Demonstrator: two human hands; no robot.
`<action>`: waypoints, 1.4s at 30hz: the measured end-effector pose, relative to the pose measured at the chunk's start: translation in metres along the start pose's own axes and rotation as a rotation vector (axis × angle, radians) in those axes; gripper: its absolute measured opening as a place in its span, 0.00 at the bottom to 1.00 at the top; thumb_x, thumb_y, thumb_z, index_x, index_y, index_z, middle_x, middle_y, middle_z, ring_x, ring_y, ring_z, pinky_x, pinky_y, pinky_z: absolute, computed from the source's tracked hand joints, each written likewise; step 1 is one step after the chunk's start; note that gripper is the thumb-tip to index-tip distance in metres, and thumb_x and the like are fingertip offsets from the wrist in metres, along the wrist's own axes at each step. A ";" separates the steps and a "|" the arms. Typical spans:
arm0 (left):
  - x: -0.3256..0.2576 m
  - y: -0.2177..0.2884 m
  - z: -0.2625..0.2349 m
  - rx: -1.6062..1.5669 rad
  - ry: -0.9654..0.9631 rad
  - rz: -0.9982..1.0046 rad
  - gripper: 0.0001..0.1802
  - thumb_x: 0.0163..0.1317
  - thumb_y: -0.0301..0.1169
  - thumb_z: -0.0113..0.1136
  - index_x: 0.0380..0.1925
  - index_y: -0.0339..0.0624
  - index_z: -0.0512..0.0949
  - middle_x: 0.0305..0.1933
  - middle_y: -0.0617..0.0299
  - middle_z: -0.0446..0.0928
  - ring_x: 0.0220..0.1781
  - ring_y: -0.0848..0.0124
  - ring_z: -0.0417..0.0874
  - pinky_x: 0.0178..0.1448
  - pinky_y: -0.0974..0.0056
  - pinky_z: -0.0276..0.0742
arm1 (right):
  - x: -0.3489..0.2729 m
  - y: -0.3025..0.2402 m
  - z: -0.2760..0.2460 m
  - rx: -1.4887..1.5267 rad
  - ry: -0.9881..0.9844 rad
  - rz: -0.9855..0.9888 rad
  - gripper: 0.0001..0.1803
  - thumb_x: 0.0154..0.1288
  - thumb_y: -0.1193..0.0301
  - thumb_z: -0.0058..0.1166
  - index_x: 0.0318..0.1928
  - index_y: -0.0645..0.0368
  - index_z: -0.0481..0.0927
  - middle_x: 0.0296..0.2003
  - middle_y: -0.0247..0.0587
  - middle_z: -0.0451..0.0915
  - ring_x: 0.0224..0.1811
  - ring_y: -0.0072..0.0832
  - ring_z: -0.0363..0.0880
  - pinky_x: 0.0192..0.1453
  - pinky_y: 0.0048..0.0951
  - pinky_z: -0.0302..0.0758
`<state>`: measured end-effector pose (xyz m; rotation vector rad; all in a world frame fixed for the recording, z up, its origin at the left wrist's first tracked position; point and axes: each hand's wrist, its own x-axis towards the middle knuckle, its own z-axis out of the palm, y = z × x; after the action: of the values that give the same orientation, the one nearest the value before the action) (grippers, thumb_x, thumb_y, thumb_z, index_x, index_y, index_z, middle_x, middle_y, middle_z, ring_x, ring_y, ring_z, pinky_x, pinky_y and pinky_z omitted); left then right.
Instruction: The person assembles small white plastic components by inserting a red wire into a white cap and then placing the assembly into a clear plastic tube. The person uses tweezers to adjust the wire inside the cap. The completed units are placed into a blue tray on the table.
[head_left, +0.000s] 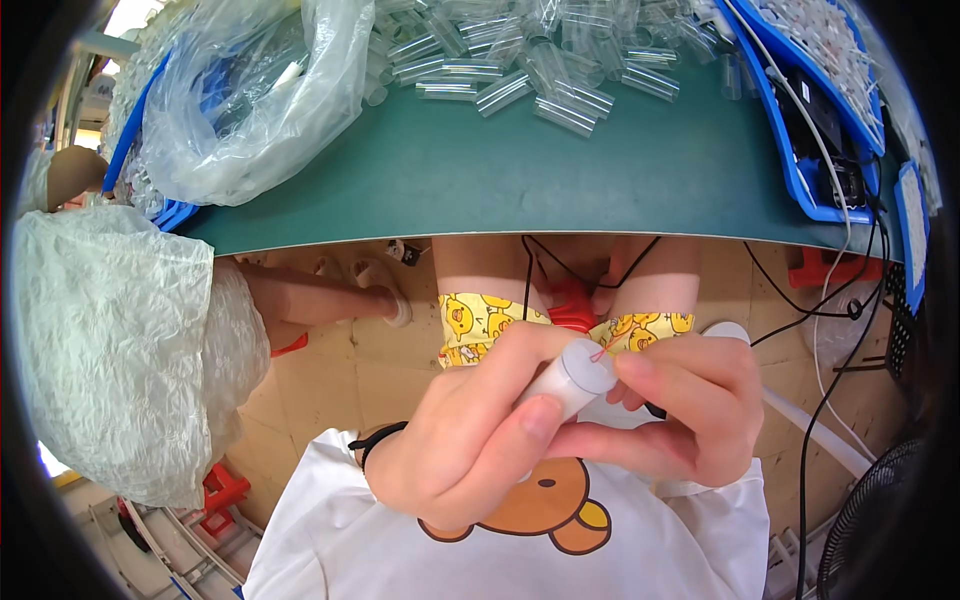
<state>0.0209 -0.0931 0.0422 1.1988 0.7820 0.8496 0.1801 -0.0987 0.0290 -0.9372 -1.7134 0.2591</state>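
Note:
Above my lap, close to my chest, my left hand (455, 425) is wrapped round a white cylinder (562, 390). Its flat round end tilts up and to the right. A thin red wire or thread (600, 353) rises from the middle of that end. My right hand (700, 405) is closed in a pinch beside it, thumb and forefinger on the red strand. The other fingers of the right hand are curled, and something small and dark shows below them that I cannot make out.
Many transparent tubes (505, 92) lie at the back of the green table (480, 180). A plastic bag (215, 165) sits at the left, a blue tray (795, 185) with black devices at the right. Cables (845, 240) hang near a fan (880, 520). Another person's pale garment (120, 350) is at my left.

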 end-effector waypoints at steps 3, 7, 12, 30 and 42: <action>0.000 0.003 0.002 0.011 0.009 -0.036 0.22 0.63 0.40 0.38 0.42 0.27 0.65 0.23 0.58 0.72 0.17 0.79 0.67 0.22 0.74 0.63 | -0.003 -0.003 -0.002 0.046 -0.042 0.062 0.25 0.36 0.73 0.71 0.39 0.67 0.80 0.26 0.36 0.79 0.22 0.22 0.74 0.22 0.21 0.71; -0.001 0.006 0.002 0.032 -0.027 -0.124 0.21 0.65 0.39 0.37 0.44 0.28 0.66 0.23 0.61 0.72 0.15 0.83 0.64 0.21 0.76 0.60 | 0.002 -0.007 -0.008 0.130 -0.103 0.177 0.25 0.35 0.74 0.71 0.40 0.67 0.80 0.26 0.36 0.79 0.21 0.22 0.74 0.21 0.20 0.71; 0.001 -0.007 0.010 0.133 0.073 0.063 0.23 0.66 0.41 0.36 0.45 0.27 0.66 0.23 0.63 0.71 0.14 0.86 0.60 0.19 0.78 0.56 | 0.000 0.002 -0.008 0.227 -0.121 0.199 0.25 0.34 0.74 0.71 0.40 0.66 0.80 0.25 0.34 0.78 0.22 0.22 0.74 0.22 0.19 0.71; 0.007 -0.008 -0.006 -0.551 -0.206 -0.026 0.27 0.69 0.46 0.27 0.52 0.31 0.59 0.22 0.61 0.69 0.15 0.81 0.63 0.22 0.75 0.60 | 0.003 -0.005 -0.005 0.238 -0.035 0.359 0.31 0.31 0.68 0.75 0.41 0.66 0.79 0.29 0.36 0.79 0.19 0.16 0.64 0.19 0.15 0.60; 0.006 -0.015 -0.008 -0.725 -0.133 0.143 0.23 0.68 0.45 0.29 0.54 0.38 0.50 0.14 0.66 0.62 0.11 0.82 0.56 0.20 0.74 0.56 | 0.010 -0.007 0.024 0.288 0.030 0.171 0.30 0.31 0.69 0.75 0.39 0.69 0.79 0.28 0.36 0.78 0.20 0.21 0.66 0.21 0.17 0.63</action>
<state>0.0192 -0.0861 0.0256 0.6536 0.2322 1.0389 0.1548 -0.0892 0.0317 -0.8676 -1.5202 0.5860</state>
